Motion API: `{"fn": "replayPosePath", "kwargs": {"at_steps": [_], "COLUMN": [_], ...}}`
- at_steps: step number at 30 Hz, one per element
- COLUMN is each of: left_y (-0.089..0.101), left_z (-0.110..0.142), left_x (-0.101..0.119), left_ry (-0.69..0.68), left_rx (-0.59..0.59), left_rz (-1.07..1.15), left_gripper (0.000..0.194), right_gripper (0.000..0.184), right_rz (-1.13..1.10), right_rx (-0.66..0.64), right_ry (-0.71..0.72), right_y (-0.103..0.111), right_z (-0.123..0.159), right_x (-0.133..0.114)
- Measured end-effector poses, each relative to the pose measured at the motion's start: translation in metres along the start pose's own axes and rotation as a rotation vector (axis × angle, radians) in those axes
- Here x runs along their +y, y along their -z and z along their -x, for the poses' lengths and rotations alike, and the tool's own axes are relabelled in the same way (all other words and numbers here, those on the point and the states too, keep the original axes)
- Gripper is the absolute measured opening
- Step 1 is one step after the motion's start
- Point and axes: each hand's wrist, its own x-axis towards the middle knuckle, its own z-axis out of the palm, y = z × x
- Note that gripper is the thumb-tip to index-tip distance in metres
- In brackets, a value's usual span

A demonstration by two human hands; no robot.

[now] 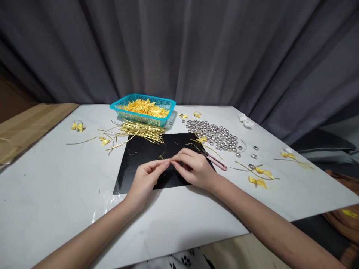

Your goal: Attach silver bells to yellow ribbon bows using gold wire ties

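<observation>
My left hand (148, 176) and my right hand (195, 168) meet fingertip to fingertip above a black mat (134, 157). Both are closed in a pinch; whatever sits between the fingers is too small and covered to make out. A thin gold strand (163, 151) curves up just beyond my left fingers, and I cannot tell whether it is held. Pink-handled scissors (217, 162) lie to the right of my right hand, partly on the mat. Behind the mat is a pile of gold twist ties (141, 130). A yellow ribbon bow (201, 139) lies at the mat's far right corner.
A turquoise basket (117, 109) of yellow bows stands at the back. Many silver beads (215, 135) spread over the white table (70, 179) at back right. More yellow bows (258, 182) with strands lie at right. Cardboard (33, 125) borders the left edge; a grey curtain (179, 52) hangs behind.
</observation>
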Motion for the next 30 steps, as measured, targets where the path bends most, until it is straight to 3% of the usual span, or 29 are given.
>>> {"fn": "replayPosePath", "kwargs": {"at_steps": [4,8,20,30], "left_y": [-0.0005,0.0008,0.0036,0.0021], "left_z": [0.0009,0.0013,0.0012,0.0010], "left_x": [0.0014,0.0013,0.0013,-0.0015], "left_ry": [0.003,0.019,0.040,0.027], "left_rx": [-0.024,-0.030,-0.086,-0.030], "left_rz": [-0.027,-0.005,0.051,0.088], "left_gripper": [0.027,0.031,0.032,0.038], "right_gripper": [0.012,0.011,0.010,0.010], "right_rz": [-0.101,-0.168,-0.159,-0.067], "right_rx": [0.021,-0.092,-0.185,-0.079], "right_ry": [-0.077,-0.096,-0.146,-0.114], "right_y": [0.0026,0.0028,-0.0022,-0.0052], "right_z": [-0.0019,-0.0038,-0.0045,-0.0005], "right_x": [0.0009,0.0039,0.0043,0.0039]}}
